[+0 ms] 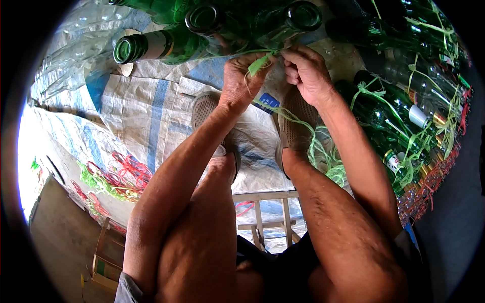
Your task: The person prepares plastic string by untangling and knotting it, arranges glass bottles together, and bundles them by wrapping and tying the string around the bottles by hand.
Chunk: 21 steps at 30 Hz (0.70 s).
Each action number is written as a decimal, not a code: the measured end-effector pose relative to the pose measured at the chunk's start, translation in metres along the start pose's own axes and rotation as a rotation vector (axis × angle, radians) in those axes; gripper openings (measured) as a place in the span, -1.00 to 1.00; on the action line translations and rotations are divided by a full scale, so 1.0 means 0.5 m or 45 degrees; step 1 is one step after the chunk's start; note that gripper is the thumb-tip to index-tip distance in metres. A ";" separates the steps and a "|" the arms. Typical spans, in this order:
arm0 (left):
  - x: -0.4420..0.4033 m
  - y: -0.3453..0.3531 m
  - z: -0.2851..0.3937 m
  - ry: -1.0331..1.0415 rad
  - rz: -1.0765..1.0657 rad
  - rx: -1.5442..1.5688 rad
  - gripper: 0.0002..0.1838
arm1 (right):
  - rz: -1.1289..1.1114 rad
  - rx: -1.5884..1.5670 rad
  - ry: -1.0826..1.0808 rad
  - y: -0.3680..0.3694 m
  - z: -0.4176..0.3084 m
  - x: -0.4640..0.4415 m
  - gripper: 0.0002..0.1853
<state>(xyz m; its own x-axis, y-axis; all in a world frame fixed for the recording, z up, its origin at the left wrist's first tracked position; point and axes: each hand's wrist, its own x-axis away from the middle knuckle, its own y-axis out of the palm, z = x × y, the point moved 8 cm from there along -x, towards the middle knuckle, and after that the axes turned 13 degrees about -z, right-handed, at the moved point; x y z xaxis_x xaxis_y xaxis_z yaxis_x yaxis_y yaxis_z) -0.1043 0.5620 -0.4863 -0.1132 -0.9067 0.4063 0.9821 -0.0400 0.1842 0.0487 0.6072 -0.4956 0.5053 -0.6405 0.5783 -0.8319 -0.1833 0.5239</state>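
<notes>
My left hand (241, 83) is closed on green plastic twine (260, 64), whose flat end sticks up past the fingers. Close by, my right hand (310, 74) has its fingers curled and pinched together at the twine line, beneath the bottle necks. Several green glass bottles lie just beyond both hands, mouths toward me: one at the left (177, 45), one in the middle (203, 21) and one at the right (303, 17). A strand of the twine runs along below them. What sits between my right fingertips is partly hidden.
Bundles of bottles (391, 108) tied with green twine line the right side. Loose green twine (323, 151) lies by my right shoe (299, 113). Clear bottles (76, 55) stand left, above red twine (131, 171). Woven sheeting (131, 101) covers the floor; a wooden stool (265, 196) is below.
</notes>
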 end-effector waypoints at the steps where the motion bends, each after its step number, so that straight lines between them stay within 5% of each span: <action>1: -0.002 0.000 -0.003 0.019 0.006 0.035 -0.70 | -0.010 0.018 -0.014 -0.004 -0.001 -0.004 -0.92; 21: 0.004 -0.003 0.000 -0.066 0.094 0.097 -0.80 | 0.012 0.086 -0.134 -0.008 -0.032 -0.029 -0.84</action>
<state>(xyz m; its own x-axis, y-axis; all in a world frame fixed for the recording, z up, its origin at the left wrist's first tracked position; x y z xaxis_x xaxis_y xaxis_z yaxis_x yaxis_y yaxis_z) -0.1058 0.5601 -0.4859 -0.0509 -0.8831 0.4664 0.9739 0.0595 0.2189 0.0485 0.6291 -0.4961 0.4734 -0.7167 0.5121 -0.8519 -0.2246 0.4732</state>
